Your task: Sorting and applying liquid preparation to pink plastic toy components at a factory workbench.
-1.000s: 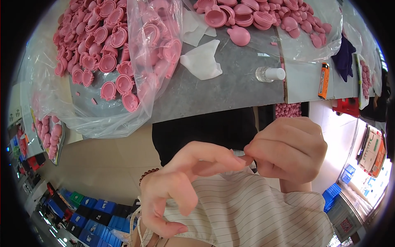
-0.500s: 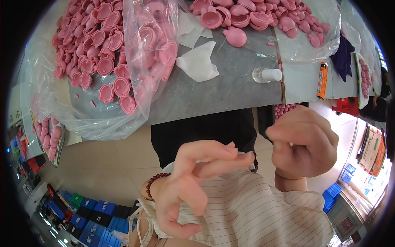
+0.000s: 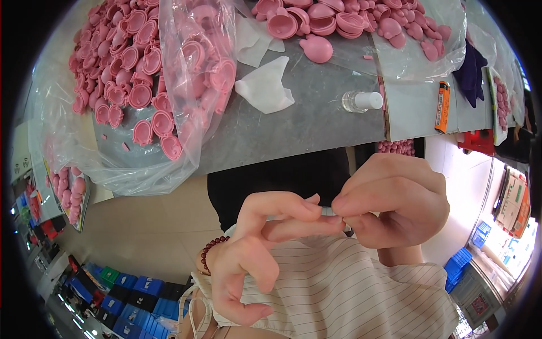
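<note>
Both my hands are over my lap, in front of the table's near edge. My left hand (image 3: 251, 240) is turned palm up with its fingers apart, one of them stretched to the right. A dark red bead bracelet (image 3: 208, 252) circles that wrist. My right hand (image 3: 403, 195) is closed in a pinch, thumb against forefinger, right at the tip of the left hand's stretched finger. Anything between the pinching fingertips is too small to make out. Neither hand touches the pink plastic shells (image 3: 127, 59) heaped on the table.
The grey table (image 3: 271, 133) bears clear plastic bags (image 3: 152, 178), white cloth pieces (image 3: 266, 85), a clear bottle with a white cap (image 3: 362, 101), an orange cutter knife (image 3: 442, 107) and a purple cloth (image 3: 470, 73). Blue bins (image 3: 138, 302) stand on the floor at lower left.
My right hand has moved left, bringing its pinched fingertips against the left hand's stretched finger. My left hand has kept nearly the same pose and place.
</note>
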Demonstrator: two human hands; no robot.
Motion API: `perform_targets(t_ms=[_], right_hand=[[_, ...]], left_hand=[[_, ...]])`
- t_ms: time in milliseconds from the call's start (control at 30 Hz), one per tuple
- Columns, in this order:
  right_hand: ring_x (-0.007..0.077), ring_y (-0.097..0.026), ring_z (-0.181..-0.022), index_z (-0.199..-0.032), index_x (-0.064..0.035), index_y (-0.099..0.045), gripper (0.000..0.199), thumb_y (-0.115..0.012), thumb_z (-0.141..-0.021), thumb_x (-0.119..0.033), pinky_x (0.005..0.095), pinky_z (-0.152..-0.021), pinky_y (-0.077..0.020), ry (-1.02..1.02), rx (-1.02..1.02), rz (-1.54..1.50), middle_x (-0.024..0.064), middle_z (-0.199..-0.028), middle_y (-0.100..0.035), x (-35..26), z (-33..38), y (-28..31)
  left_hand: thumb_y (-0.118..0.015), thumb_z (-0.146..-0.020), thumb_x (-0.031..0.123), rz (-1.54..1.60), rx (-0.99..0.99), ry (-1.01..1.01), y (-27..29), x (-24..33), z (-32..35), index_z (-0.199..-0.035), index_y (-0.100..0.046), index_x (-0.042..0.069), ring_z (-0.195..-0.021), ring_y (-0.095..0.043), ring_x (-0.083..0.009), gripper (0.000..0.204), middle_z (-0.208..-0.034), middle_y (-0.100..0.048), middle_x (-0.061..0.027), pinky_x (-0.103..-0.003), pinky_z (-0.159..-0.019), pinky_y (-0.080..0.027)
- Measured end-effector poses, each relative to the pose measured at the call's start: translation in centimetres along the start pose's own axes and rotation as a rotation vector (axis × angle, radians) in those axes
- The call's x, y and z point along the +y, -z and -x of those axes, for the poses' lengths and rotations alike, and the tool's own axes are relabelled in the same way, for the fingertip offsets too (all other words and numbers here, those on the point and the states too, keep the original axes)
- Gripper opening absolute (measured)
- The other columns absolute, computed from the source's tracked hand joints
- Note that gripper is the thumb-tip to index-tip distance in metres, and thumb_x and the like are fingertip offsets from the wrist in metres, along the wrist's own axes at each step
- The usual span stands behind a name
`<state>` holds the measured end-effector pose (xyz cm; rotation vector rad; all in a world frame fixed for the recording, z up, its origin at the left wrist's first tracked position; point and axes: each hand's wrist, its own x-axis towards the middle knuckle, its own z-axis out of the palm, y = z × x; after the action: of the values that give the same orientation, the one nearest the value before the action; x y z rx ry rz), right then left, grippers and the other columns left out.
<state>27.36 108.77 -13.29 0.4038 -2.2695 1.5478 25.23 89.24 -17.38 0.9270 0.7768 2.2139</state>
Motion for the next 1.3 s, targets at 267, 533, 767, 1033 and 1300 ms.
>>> perform_targets(t_ms=[267,533,767,1033,1300], right_hand=[[0.0162,-0.057,-0.049,-0.071,-0.0005,-0.061,0.013,-0.062,-0.058,0.001,0.0221,-0.04,-0.0425,0.149,-0.085,0.146,0.0076,-0.061,-0.059,0.7,0.3,0.7],[0.0161,-0.055,-0.045,-0.065,-0.0018,-0.059,0.01,-0.066,-0.061,-0.006,0.0217,-0.038,-0.041,0.267,-0.117,0.333,0.0056,-0.059,-0.056,0.5,0.3,0.7],[0.0157,-0.049,-0.042,-0.063,-0.0019,-0.054,0.01,-0.06,-0.057,0.004,0.0227,-0.037,-0.036,0.214,0.042,0.438,0.0045,-0.055,-0.052,0.9,0.4,0.0],[0.0081,-0.041,-0.045,-0.064,0.0025,-0.049,0.005,-0.052,-0.069,0.003,0.0194,-0.043,-0.0304,0.016,0.477,0.433,0.003,-0.056,-0.048,1.4,0.4,3.7],[0.0059,-0.038,-0.053,-0.069,0.0011,-0.051,0.031,-0.043,-0.092,-0.018,0.0185,-0.049,-0.0272,-0.316,0.456,0.529,0.0021,-0.061,-0.046,4.3,1.3,6.7]], left_hand=[[-0.07,-0.054,0.011,-0.192,-0.036,0.049,0.5,1.0,-0.8,-0.087,-0.044,0.018,-0.096,-0.046,-0.0576,0.044,-0.124,-0.019,-0.0203,-0.065,-0.096,-0.014],[-0.07,-0.056,0.014,-0.027,-0.036,0.064,0.8,1.1,-1.4,-0.088,-0.044,0.017,-0.1,-0.04,-0.0597,0.041,-0.125,-0.017,-0.0209,-0.066,-0.095,-0.014],[-0.064,-0.063,0.018,0.171,-0.116,0.052,1.0,0.0,-1.8,-0.092,-0.047,0.005,-0.122,-0.015,-0.0569,0.037,-0.135,-0.004,-0.0303,-0.057,-0.097,-0.017],[-0.066,-0.07,0.033,0.213,-0.258,0.036,3.4,0.2,-1.8,-0.138,-0.007,0.01,-0.13,0.007,-0.0417,0.093,-0.139,0.014,-0.0264,-0.061,-0.099,-0.009],[-0.049,-0.079,0.055,0.763,0.009,0.092,2.3,-0.6,-2.8,-0.132,0.024,0.006,-0.131,0.017,-0.0318,0.103,-0.141,0.02,-0.0164,-0.057,-0.101,0.0]])
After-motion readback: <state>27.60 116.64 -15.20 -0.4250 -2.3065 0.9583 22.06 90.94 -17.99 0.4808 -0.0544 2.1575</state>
